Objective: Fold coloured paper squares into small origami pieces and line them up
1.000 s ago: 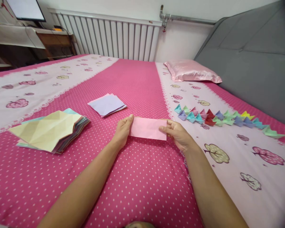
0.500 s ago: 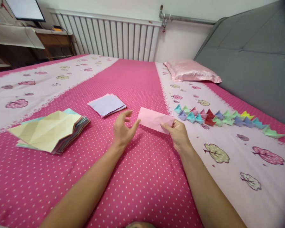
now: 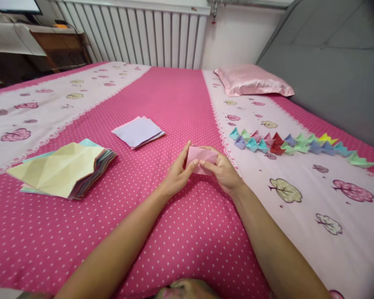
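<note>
A folded pink paper [image 3: 201, 158] is held just above the pink dotted bedspread [image 3: 162, 232] at the middle of the view. My left hand [image 3: 177, 172] pinches its left edge, thumb on top. My right hand [image 3: 223, 171] grips its right side, fingers curled over it. Both hands are closed on the paper and nearly touch each other.
A stack of creased coloured sheets [image 3: 62, 168] lies at the left. A small pile of lilac squares [image 3: 138, 131] sits behind the hands. A row of several folded paper shapes [image 3: 296, 145] runs along the right. A pink pillow [image 3: 252, 81] and grey headboard [image 3: 330, 66] are at the far right.
The left hand let go of the long pink strip, then took hold again. The paper is now folded shorter, and both hands have come together. The camera has tilted down.
</note>
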{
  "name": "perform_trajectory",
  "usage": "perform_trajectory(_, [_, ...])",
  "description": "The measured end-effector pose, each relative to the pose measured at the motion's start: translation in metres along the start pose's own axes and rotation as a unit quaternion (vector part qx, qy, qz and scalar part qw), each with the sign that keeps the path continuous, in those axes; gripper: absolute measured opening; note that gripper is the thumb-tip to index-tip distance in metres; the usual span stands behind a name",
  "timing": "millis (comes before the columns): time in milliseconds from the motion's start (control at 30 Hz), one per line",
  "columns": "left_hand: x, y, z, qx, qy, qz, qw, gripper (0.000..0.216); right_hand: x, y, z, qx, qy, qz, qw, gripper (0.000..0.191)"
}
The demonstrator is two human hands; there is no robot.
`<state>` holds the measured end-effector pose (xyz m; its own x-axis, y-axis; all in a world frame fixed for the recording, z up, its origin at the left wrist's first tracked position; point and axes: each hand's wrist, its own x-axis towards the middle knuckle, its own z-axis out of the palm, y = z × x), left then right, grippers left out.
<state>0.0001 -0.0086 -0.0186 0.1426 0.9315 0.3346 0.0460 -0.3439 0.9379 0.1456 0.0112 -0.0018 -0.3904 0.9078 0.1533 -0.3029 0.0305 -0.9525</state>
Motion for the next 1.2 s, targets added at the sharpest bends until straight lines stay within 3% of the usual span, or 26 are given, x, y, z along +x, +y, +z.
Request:
perform_trajectory(100, [-0.001,0.003,0.006,-0.115,0.006,-0.055,0.992,0.047,0.001,0.002,0.001,-0.022,0.007,0.005,1.0,0.035])
perform_trajectory(233, [0.0,0.003,0.008,-0.268,0.025,-0.124,0.955,0.039,0.003,0.009,0.004,-0.125,0.031,-0.02,0.991,0.031])
perform_trajectory(367, [0.004,0.003,0.004,-0.327,0.048,-0.147,0.932,0.038,0.005,0.018,0.003,-0.206,0.107,-0.06,0.971,0.035])
perform_trajectory(500, [0.006,0.004,0.001,-0.338,0.05,-0.158,0.927,0.039,0.007,0.021,-0.001,-0.225,0.211,-0.08,0.948,0.041])
perform_trajectory(667, [0.006,0.004,0.001,-0.33,0.039,-0.152,0.931,0.036,0.008,0.016,0.0,-0.113,0.171,-0.079,0.976,0.028])
perform_trajectory(800, [0.005,0.003,0.003,-0.305,0.033,-0.144,0.941,0.031,0.007,0.014,0.001,-0.093,0.164,-0.103,0.977,0.018])
perform_trajectory(1067, [0.002,-0.002,0.007,-0.221,0.005,-0.174,0.96,0.027,0.007,0.012,0.0,-0.017,0.206,-0.075,0.975,0.021])
perform_trajectory(1200, [0.003,-0.003,0.005,-0.205,0.038,-0.176,0.962,0.026,0.007,0.01,-0.001,-0.013,0.21,-0.036,0.977,0.022])
